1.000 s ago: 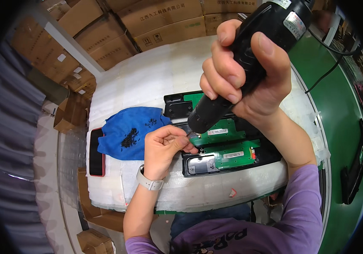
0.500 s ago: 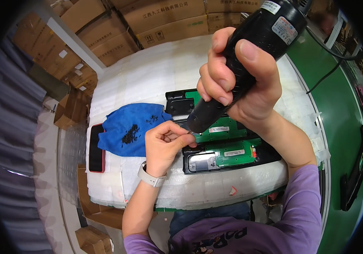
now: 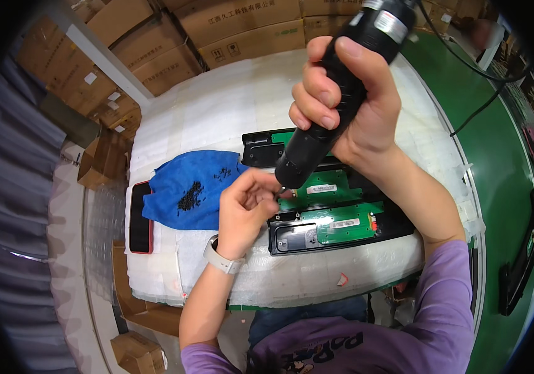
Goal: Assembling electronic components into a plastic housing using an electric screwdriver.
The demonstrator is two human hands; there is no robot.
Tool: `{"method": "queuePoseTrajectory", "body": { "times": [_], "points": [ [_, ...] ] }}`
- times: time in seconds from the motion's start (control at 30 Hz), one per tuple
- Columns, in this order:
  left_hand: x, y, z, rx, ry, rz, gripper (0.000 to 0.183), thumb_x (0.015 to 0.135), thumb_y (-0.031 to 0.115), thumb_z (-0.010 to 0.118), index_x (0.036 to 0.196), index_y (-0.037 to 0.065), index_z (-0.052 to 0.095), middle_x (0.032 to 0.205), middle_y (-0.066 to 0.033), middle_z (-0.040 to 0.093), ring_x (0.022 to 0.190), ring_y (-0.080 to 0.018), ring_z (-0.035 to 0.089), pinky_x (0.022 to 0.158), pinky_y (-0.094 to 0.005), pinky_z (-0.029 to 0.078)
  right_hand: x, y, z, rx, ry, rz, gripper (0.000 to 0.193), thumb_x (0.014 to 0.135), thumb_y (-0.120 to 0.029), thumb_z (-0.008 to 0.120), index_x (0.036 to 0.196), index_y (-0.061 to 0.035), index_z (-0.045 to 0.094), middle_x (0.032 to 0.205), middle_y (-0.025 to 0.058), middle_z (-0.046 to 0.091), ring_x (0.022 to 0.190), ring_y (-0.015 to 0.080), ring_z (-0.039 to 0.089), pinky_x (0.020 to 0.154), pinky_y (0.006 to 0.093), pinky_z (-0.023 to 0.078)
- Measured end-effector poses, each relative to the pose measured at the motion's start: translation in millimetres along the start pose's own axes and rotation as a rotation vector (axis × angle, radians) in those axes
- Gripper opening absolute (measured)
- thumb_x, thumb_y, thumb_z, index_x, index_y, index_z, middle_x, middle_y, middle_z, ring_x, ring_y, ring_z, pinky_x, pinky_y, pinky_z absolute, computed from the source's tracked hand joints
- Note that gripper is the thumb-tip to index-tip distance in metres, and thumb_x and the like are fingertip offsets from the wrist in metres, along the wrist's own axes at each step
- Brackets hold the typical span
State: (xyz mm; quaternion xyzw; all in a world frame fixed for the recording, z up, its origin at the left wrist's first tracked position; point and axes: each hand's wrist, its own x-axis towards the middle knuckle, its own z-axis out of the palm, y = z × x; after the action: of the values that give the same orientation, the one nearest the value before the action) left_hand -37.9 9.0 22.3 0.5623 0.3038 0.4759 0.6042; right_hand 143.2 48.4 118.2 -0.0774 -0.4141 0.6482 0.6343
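My right hand (image 3: 360, 106) is wrapped round a black electric screwdriver (image 3: 320, 140), held tilted with its nose pointing down and to the left. At the nose, the fingers of my left hand (image 3: 245, 202) are curled in beside the bit. Whatever they pinch is too small to make out. Under the tool lies the middle of several black plastic housings, with a green circuit board (image 3: 332, 189) in it. Nearer me is another black housing (image 3: 295, 239) with a green board (image 3: 345, 232). A third housing (image 3: 264, 153) lies farther off, partly hidden by the screwdriver.
A blue cloth (image 3: 167, 209) left of the housings bears a heap of small black screws (image 3: 190, 196). Partly under the cloth is a red-edged phone (image 3: 141, 218). White foam sheeting (image 3: 205, 112) covers the table. Cardboard boxes (image 3: 248, 37) are stacked behind. A cable (image 3: 460, 65) hangs at the right.
The screwdriver and my right hand have shifted a little left, and the tool stands somewhat steeper. My left fingers have moved slightly up and loosened a little near the bit.
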Motion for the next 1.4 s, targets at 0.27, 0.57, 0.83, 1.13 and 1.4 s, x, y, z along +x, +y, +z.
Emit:
{"method": "queuePoseTrajectory", "body": {
  "times": [0.27, 0.57, 0.83, 1.13, 1.4],
  "points": [
    [23.4, -14.8, -24.2, 1.212, -0.001, 0.410, 0.038, 0.084, 0.029, 0.054, 0.108, 0.000, 0.055, 0.110, -0.0159, 0.056, 0.107, -0.0329, 0.048, 0.093, -0.0389, 0.035, 26.6, 16.0, -27.3, -0.458, -0.067, -0.043, 0.021, 0.079, -0.019, 0.057, 0.085, 0.0001, 0.050, 0.051, 0.0035, 0.044, 0.038, 0.0104, 0.038, 0.040, 0.0252, 0.033],
    [22.4, -16.5, -21.5, 1.229, -0.020, 0.390, 0.024, 0.081, 0.019, 0.058, 0.093, -0.001, 0.061, 0.103, -0.0139, 0.059, 0.108, -0.0322, 0.049, 0.092, -0.0408, 0.037, 32.7, 25.2, -41.5, -0.504, 0.037, -0.098, 0.021, 0.078, -0.019, 0.059, 0.081, -0.0006, 0.051, 0.051, 0.0042, 0.045, 0.039, 0.0112, 0.041, 0.041, 0.0256, 0.035],
    [22.4, -17.5, -19.9, 1.204, -0.003, 0.403, 0.022, 0.078, 0.015, 0.061, 0.092, -0.002, 0.062, 0.101, -0.0148, 0.061, 0.106, -0.0326, 0.050, 0.092, -0.0402, 0.039, 33.5, 28.5, -36.8, -0.534, -0.054, -0.062, 0.019, 0.077, -0.018, 0.060, 0.076, -0.0015, 0.051, 0.051, 0.0037, 0.044, 0.039, 0.0112, 0.041, 0.041, 0.0251, 0.034],
    [23.8, -17.7, -17.7, 1.168, 0.011, 0.404, 0.019, 0.077, 0.012, 0.061, 0.089, -0.003, 0.063, 0.098, -0.0151, 0.062, 0.104, -0.0326, 0.051, 0.091, -0.0400, 0.040, 35.3, 33.1, -37.7, -0.575, -0.105, -0.019, 0.020, 0.075, -0.018, 0.061, 0.074, -0.0015, 0.050, 0.051, 0.0035, 0.045, 0.039, 0.0113, 0.042, 0.041, 0.0255, 0.035],
    [20.8, -13.8, -18.1, 1.253, -0.008, 0.400, 0.017, 0.080, 0.010, 0.058, 0.091, -0.001, 0.062, 0.099, -0.0143, 0.062, 0.104, -0.0325, 0.051, 0.091, -0.0388, 0.040, 31.7, 38.1, -33.0, -0.627, -0.166, -0.016, 0.020, 0.076, -0.017, 0.062, 0.070, -0.0017, 0.050, 0.051, 0.0032, 0.046, 0.040, 0.0108, 0.043, 0.040, 0.0245, 0.035]
  ]
}}
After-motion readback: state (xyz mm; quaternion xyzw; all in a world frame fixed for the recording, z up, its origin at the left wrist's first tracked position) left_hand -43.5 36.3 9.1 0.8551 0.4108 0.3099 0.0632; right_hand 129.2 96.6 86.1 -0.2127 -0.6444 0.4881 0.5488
